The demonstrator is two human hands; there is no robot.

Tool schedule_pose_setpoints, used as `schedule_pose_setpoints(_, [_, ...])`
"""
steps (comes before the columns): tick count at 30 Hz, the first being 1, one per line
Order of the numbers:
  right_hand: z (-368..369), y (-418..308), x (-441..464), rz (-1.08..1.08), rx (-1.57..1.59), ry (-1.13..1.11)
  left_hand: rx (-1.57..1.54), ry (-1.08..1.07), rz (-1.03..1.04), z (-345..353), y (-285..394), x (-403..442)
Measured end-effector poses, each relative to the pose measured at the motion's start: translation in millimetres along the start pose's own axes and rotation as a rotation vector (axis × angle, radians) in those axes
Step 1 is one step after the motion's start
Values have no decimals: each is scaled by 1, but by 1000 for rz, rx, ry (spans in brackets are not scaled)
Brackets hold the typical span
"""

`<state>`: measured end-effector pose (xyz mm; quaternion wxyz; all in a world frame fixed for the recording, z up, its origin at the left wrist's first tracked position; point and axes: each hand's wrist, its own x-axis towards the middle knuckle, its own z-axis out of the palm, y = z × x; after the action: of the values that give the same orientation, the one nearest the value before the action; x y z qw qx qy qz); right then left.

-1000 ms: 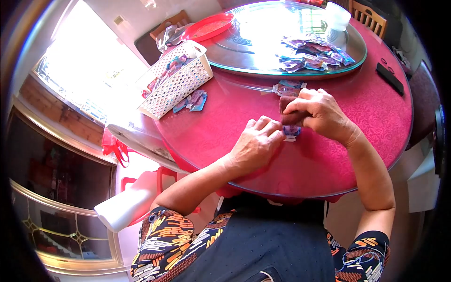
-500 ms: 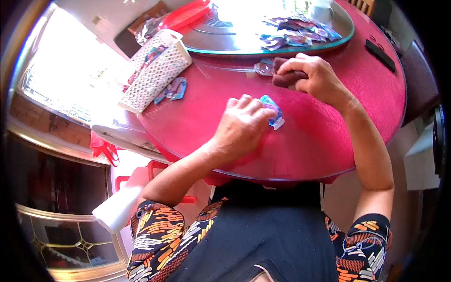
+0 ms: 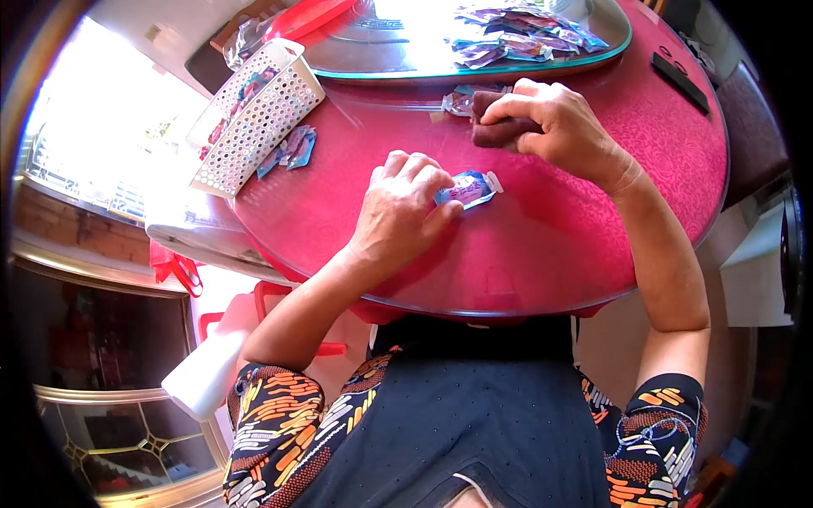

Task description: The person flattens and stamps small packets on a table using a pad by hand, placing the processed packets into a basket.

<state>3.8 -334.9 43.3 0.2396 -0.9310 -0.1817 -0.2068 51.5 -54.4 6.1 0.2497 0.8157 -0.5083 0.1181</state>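
Observation:
My left hand (image 3: 398, 207) is over the table, its thumb and fingers closed on the left end of a small blue and purple packet (image 3: 470, 189). The packet lies on the table with its white end pointing right. Higher up and to the right, my right hand (image 3: 550, 127) grips a folded dark brown cloth (image 3: 501, 131), held clear of the packet. Just beyond the cloth lies a clear plastic piece (image 3: 458, 103), partly hidden.
A white perforated basket (image 3: 275, 106) holding packets stands at the left, with loose packets (image 3: 290, 151) beside it. Many similar packets (image 3: 525, 38) are heaped on the glass turntable (image 3: 373, 63). A black bar-shaped object (image 3: 680, 83) lies at the right of the red table (image 3: 525, 271).
The packet has turned under my left hand, so its white end now points right instead of down toward me. My right hand still holds the cloth near the same spot.

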Motion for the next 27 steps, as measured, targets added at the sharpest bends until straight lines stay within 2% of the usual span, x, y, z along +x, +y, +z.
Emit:
schedule_pose_setpoints(3, [11, -15, 1, -144, 210, -68, 80, 10, 37, -1, 6, -12])
schedule_pose_setpoints(4, [17, -22, -1, -249, 160, -102, 108, 11, 31, -1, 8, -15])
schedule_pose_setpoints(12, [6, -28, -4, -72, -303, -90, 85, 18, 31, -4, 12, -21])
schedule_pose_setpoints(13, [10, -24, -3, -146, -266, -22, 84, 23, 35, -4, 12, -20])
schedule_pose_setpoints(16, [12, -35, -1, -295, 69, -177, 88, 22, 37, -2, 12, -20])
schedule_pose_setpoints(24, [-7, -27, -4, -90, -259, -239, 136, 74, 97, 3, 12, -19])
schedule_pose_setpoints(27, [-12, -22, 0, 23, -175, -307, 153, 137, 137, 6, 8, -18])
